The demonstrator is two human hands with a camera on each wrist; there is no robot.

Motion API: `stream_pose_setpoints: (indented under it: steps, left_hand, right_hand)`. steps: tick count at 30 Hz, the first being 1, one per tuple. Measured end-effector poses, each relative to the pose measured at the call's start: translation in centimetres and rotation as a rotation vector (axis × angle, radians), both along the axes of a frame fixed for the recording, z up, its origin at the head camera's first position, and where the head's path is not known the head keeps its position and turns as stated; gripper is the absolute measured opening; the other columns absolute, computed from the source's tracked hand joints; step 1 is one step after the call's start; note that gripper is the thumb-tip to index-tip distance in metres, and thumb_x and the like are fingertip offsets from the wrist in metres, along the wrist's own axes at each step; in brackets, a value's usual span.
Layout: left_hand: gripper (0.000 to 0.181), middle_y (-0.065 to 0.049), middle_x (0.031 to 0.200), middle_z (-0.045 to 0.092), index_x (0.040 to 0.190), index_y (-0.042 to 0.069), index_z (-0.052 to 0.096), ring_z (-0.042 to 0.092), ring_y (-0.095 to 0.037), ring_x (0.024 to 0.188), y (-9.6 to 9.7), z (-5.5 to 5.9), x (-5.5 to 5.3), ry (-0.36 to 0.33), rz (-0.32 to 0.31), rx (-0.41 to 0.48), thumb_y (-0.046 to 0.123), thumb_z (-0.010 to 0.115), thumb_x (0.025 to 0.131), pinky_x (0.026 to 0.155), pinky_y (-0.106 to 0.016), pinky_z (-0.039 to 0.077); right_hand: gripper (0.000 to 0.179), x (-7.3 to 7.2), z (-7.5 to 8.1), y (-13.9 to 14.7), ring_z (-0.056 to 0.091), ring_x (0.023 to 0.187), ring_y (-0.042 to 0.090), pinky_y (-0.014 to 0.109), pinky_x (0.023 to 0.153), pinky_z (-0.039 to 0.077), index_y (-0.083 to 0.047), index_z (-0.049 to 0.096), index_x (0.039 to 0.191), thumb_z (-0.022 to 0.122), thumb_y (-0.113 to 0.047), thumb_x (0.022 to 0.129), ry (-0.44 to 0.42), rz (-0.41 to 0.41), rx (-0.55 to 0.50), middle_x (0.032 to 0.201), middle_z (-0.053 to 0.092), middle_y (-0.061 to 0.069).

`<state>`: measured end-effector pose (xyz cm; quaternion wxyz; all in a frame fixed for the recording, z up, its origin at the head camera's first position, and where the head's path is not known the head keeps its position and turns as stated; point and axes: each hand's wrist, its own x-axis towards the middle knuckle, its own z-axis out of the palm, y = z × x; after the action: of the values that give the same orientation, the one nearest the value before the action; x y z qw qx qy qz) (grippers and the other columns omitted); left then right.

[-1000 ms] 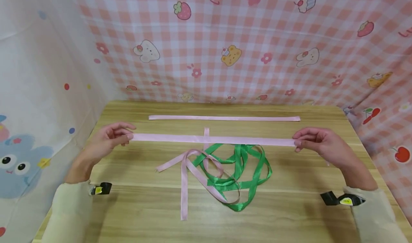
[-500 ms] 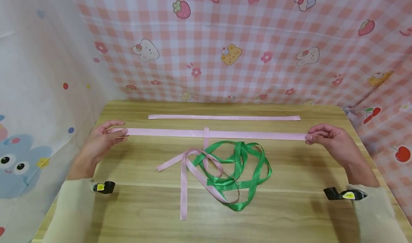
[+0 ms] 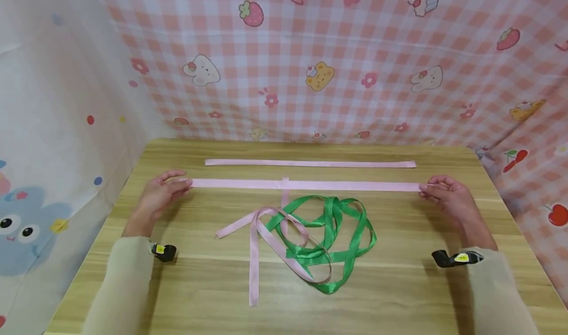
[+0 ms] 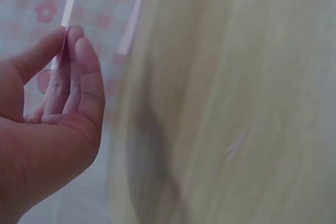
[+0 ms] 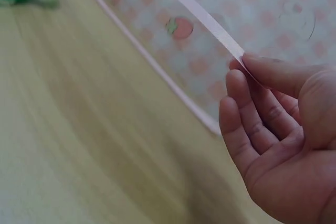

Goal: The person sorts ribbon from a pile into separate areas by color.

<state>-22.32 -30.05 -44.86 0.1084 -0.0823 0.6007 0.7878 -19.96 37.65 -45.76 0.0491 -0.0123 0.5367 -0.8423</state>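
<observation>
A pale pink ribbon (image 3: 346,185) is stretched straight from side to side over the table, held up between both hands. My left hand (image 3: 163,191) pinches its left end between thumb and fingers; in the left wrist view the ribbon (image 4: 69,3) runs up from those fingertips. At the other end my right hand (image 3: 450,197) pinches the ribbon (image 5: 202,15) between thumb and forefinger, the other fingers loosely bent. Behind it a second pink ribbon (image 3: 310,164) lies flat along the far part of the table.
Nearer the front, a loose pile of green ribbon (image 3: 355,241) lies tangled with a longer pink ribbon (image 3: 254,276) on the wooden table (image 3: 199,295). A pink checked cloth (image 3: 288,113) hangs behind the table's far edge, and a white patterned cloth (image 3: 57,103) hangs at the left.
The hands first spread apart and moved the taut ribbon away toward the flat pink one. Since then both hands have come slightly to the middle, the left more. The pile has not moved.
</observation>
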Motion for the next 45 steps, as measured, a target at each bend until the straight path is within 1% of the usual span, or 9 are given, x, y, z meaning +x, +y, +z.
stream_pose_setpoints:
  steps: [5,7,11,15,21,27,33,40,45]
  left_hand:
    - [0.037,0.0,0.085,0.073,0.127,-0.003,0.046,0.071,-0.01,0.08,0.7,-1.0,-1.6,-0.059,0.008,-0.082,0.0,0.064,0.095,0.08,-0.023,0.057]
    - [0.037,0.001,0.083,0.072,0.126,-0.002,0.046,0.071,-0.01,0.079,1.2,-1.2,-2.4,-0.079,0.045,-0.094,0.001,0.065,0.094,0.079,-0.022,0.057]
    - [0.035,0.001,0.081,0.07,0.121,-0.003,0.047,0.07,-0.009,0.072,1.9,-1.6,-3.6,-0.086,0.141,-0.105,0.0,0.067,0.092,0.075,-0.021,0.058]
    - [0.037,0.003,0.078,0.07,0.121,-0.005,0.048,0.069,-0.007,0.068,2.4,-1.7,-4.4,-0.092,0.211,-0.133,-0.001,0.069,0.09,0.07,-0.019,0.057]
    - [0.034,0.003,0.076,0.069,0.114,-0.001,0.053,0.067,-0.005,0.065,3.2,-1.8,-5.7,-0.149,0.289,-0.134,-0.001,0.074,0.086,0.066,-0.018,0.056]
    - [0.03,0.003,0.072,0.068,0.108,0.001,0.056,0.065,-0.004,0.061,3.7,-2.0,-6.3,-0.195,0.35,-0.152,-0.003,0.074,0.085,0.062,-0.016,0.055]
    - [0.026,0.006,0.071,0.067,0.105,0.004,0.059,0.064,-0.002,0.062,4.3,-2.1,-6.6,-0.2,0.36,-0.226,0.0,0.075,0.085,0.062,-0.015,0.054]
    - [0.03,0.005,0.074,0.067,0.106,0.005,0.06,0.063,-0.003,0.064,4.8,-2.3,-7.0,-0.237,0.422,-0.217,-0.001,0.078,0.082,0.06,-0.016,0.053]
    - [0.032,0.006,0.077,0.066,0.106,0.007,0.059,0.062,-0.002,0.063,5.2,-2.3,-7.2,-0.229,0.436,-0.25,0.002,0.08,0.082,0.061,-0.016,0.053]
  right_hand:
    - [0.012,-0.6,-1.0,0.5,0.072,0.074,0.015,0.025,0.07,0.059,-0.002,0.061,0.094,0.059,0.01,0.093,-0.08,-0.049,0.086,0.082,0.074,0.007]
    - [0.011,-0.9,-1.2,0.7,0.072,0.075,0.014,0.025,0.071,0.059,0.0,0.057,0.1,0.062,0.006,0.093,-0.103,-0.064,0.156,0.082,0.074,0.006]
    - [0.024,-2.2,-1.6,0.5,0.07,0.072,0.01,0.022,0.065,0.058,0.0,0.05,0.104,0.07,-0.005,0.091,-0.145,-0.124,0.299,0.08,0.074,0.0]
    - [0.027,-3.8,-1.7,-0.2,0.064,0.062,0.007,0.021,0.053,0.053,-0.003,0.051,0.1,0.075,-0.009,0.089,-0.192,-0.228,0.338,0.073,0.071,-0.004]
    - [0.026,-5.3,-2.0,-0.9,0.055,0.049,0.005,0.02,0.041,0.046,-0.005,0.053,0.097,0.077,-0.007,0.086,-0.276,-0.387,0.403,0.061,0.064,-0.005]
    - [0.027,-6.1,-2.0,-1.4,0.051,0.044,0.006,0.02,0.039,0.043,-0.008,0.054,0.098,0.078,-0.01,0.085,-0.357,-0.458,0.482,0.058,0.06,-0.007]
    - [0.029,-6.9,-1.8,-1.6,0.05,0.041,0.005,0.02,0.038,0.042,-0.012,0.054,0.096,0.08,-0.008,0.082,-0.437,-0.52,0.502,0.056,0.059,-0.009]
    - [0.03,-7.2,-2.3,-1.8,0.048,0.039,0.006,0.021,0.038,0.041,-0.015,0.053,0.093,0.081,-0.011,0.082,-0.454,-0.568,0.57,0.054,0.055,-0.01]
    - [0.03,-7.4,-2.8,-1.6,0.046,0.039,0.005,0.022,0.037,0.039,-0.018,0.052,0.092,0.081,-0.016,0.082,-0.446,-0.601,0.622,0.057,0.056,-0.015]
